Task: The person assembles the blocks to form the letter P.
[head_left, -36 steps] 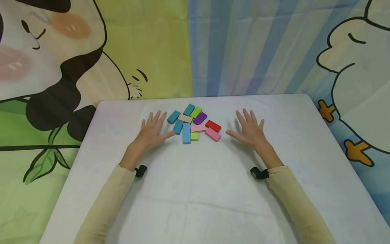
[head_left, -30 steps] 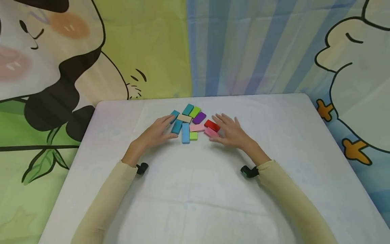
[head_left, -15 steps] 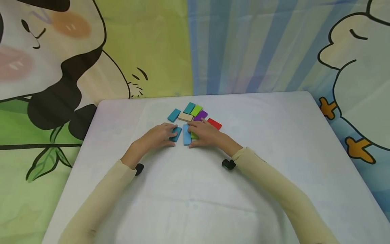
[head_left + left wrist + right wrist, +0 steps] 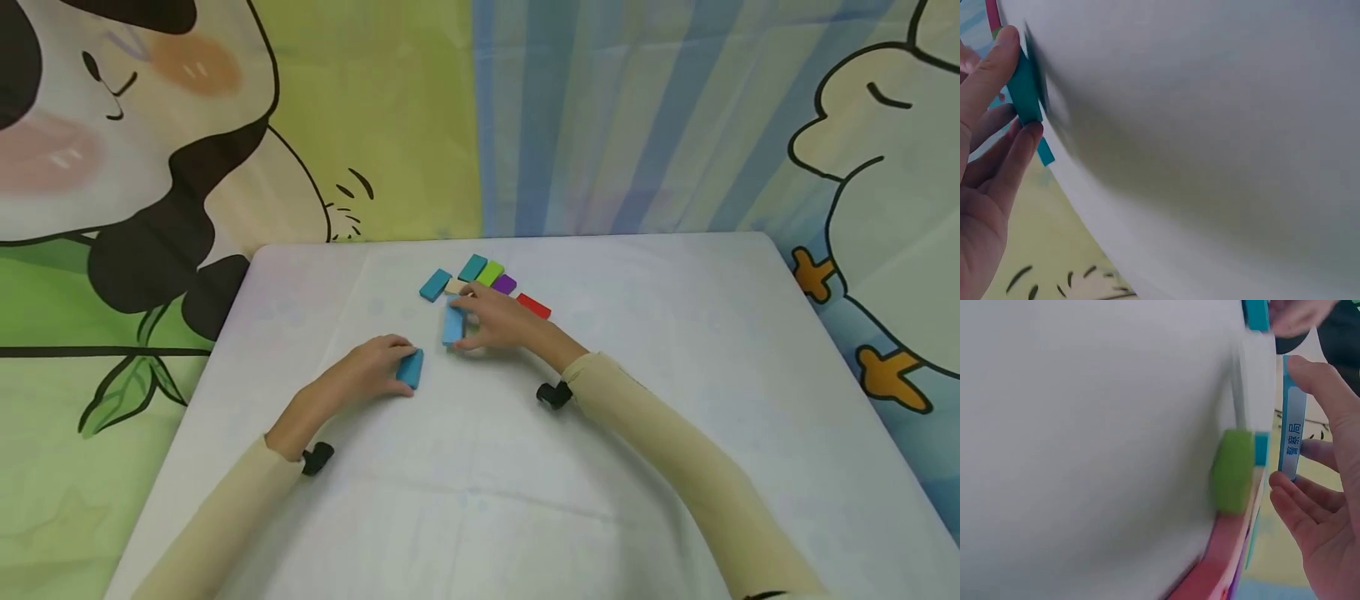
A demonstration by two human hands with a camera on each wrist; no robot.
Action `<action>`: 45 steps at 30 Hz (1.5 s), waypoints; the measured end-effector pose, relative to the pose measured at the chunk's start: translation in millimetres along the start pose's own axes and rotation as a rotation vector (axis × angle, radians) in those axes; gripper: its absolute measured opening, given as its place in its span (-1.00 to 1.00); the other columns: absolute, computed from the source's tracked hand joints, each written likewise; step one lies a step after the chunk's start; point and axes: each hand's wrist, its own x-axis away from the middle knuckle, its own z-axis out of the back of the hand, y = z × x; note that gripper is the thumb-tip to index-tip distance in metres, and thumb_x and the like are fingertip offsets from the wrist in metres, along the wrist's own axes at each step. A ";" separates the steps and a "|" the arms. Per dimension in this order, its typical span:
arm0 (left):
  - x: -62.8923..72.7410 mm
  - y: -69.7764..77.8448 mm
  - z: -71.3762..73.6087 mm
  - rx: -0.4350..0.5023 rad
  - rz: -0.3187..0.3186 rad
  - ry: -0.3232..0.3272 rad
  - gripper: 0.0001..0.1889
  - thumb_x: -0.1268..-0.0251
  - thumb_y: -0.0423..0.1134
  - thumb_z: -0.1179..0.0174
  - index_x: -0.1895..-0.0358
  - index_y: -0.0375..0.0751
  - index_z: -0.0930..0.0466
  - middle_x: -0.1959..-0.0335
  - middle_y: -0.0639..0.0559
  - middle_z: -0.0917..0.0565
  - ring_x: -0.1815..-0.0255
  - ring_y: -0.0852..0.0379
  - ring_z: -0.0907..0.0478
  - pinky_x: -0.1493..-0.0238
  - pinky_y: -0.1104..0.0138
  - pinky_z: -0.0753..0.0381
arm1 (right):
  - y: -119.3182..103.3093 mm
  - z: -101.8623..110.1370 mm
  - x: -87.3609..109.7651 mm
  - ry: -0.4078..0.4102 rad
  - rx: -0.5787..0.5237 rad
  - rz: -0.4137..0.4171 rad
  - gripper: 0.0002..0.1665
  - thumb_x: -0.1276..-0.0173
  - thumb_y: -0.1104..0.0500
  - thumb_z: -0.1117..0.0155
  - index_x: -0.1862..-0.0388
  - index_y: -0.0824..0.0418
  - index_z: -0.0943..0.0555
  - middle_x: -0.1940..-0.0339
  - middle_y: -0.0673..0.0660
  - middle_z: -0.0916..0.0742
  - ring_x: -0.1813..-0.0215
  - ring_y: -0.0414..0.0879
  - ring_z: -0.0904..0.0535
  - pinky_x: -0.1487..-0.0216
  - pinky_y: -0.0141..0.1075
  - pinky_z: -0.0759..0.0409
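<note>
My left hand (image 4: 367,367) pinches a teal block (image 4: 409,368) between thumb and fingertips, in front and to the left of the pile. In the left wrist view a strip of shadow runs beside that teal block (image 4: 1024,90). My right hand (image 4: 498,321) grips a light blue block (image 4: 452,323) by its two ends, at the pile's near side. The right wrist view shows Chinese characters printed on the light blue block (image 4: 1293,425), raised off the white tabletop. Under it a lime green block (image 4: 1233,472) and a pink block (image 4: 1225,540) lie together; in the head view the right hand mostly hides them.
Behind the right hand lie two more teal blocks (image 4: 435,285), a lime block (image 4: 491,272), a purple block (image 4: 505,284), a partly covered beige block (image 4: 454,286) and a red block (image 4: 534,305). A cartoon-printed curtain (image 4: 555,125) hangs behind the white table (image 4: 637,283).
Both hands came inward from open, spread poses. The left took a teal block from the pile and drew it nearer and leftward. The right crossed over the pink blocks and lifted the light blue block.
</note>
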 end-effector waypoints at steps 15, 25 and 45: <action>85.7 -30.7 -14.6 0.045 -0.069 0.206 -0.33 0.13 -0.19 -0.53 -0.13 -0.41 -0.59 -0.06 -0.15 -0.53 0.06 0.04 -0.61 0.12 0.23 -0.67 | -81.2 -43.8 -76.4 -0.082 0.042 0.114 -0.16 -0.20 -0.31 -0.33 -0.30 0.18 -0.50 -0.33 0.25 -0.47 -0.21 -0.05 -0.51 -0.23 -0.30 -0.52; 90.9 -30.0 -12.5 0.055 -0.051 0.217 -0.33 0.09 -0.23 -0.50 -0.15 -0.49 -0.54 -0.05 -0.23 -0.52 0.03 -0.03 -0.59 0.09 0.18 -0.65 | -93.0 -49.9 -80.3 -0.142 0.068 0.176 -0.23 -0.23 -0.26 -0.32 -0.28 0.16 -0.48 -0.33 0.25 -0.45 -0.28 -0.03 -0.44 -0.30 -0.28 -0.47; 79.6 -30.4 -2.6 -0.003 -0.039 0.240 -0.54 -0.14 -0.36 -0.35 -0.13 -0.45 -0.58 0.04 -0.21 -0.58 0.10 -0.07 -0.58 0.12 0.16 -0.64 | -99.7 -63.7 -70.2 -0.062 0.121 0.155 -0.12 -0.29 -0.25 -0.19 -0.47 0.17 -0.30 -0.36 0.25 -0.41 -0.29 -0.02 -0.42 -0.31 -0.30 -0.47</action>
